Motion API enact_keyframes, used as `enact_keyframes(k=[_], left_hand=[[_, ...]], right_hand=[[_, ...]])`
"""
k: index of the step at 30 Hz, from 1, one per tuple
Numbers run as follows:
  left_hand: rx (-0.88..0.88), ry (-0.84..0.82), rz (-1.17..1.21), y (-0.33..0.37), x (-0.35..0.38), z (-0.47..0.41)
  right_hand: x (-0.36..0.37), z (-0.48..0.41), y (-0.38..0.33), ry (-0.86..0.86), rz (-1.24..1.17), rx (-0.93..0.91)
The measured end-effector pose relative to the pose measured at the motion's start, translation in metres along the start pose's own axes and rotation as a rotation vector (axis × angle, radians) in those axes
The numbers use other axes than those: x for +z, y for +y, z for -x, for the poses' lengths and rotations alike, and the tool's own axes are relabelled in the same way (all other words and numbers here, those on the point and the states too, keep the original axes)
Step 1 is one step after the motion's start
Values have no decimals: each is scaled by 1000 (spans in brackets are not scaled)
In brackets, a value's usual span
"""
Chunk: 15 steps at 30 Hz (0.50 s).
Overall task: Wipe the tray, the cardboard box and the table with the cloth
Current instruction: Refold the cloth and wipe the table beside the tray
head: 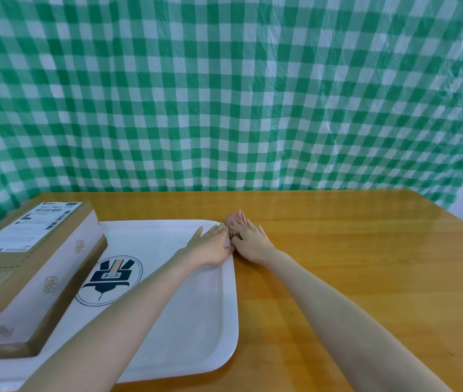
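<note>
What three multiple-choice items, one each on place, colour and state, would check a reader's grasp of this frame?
1. Where does the cardboard box stand?
A. on the left part of the white tray
B. on the bare wooden table, right of the tray
C. against the backdrop, off the tray

2. What colour is the checked backdrop?
A. red and white
B. green and white
C. blue and yellow

3. How do the left hand and the right hand lie?
A. far apart
B. both on the box
C. together at the tray's far right rim

Answers: 1 A, the box rests on the tray; 2 B, green checks; 3 C, the hands meet there.
</note>
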<state>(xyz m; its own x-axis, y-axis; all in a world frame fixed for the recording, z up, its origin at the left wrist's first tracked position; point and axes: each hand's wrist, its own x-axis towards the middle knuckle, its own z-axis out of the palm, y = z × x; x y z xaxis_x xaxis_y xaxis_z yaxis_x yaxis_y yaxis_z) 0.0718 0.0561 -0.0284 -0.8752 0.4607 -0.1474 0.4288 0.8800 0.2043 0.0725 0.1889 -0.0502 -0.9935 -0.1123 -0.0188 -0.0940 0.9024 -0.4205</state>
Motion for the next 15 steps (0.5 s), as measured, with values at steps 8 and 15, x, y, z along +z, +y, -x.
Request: enact_keyframes(k=[8,15], left_hand=[[-51,-51,-185,3,-8,0],[-62,-25,-190,5,-3,-2]], right_hand=[[-7,-2,18,3,108,-35],[-43,16,100,78,128,158]])
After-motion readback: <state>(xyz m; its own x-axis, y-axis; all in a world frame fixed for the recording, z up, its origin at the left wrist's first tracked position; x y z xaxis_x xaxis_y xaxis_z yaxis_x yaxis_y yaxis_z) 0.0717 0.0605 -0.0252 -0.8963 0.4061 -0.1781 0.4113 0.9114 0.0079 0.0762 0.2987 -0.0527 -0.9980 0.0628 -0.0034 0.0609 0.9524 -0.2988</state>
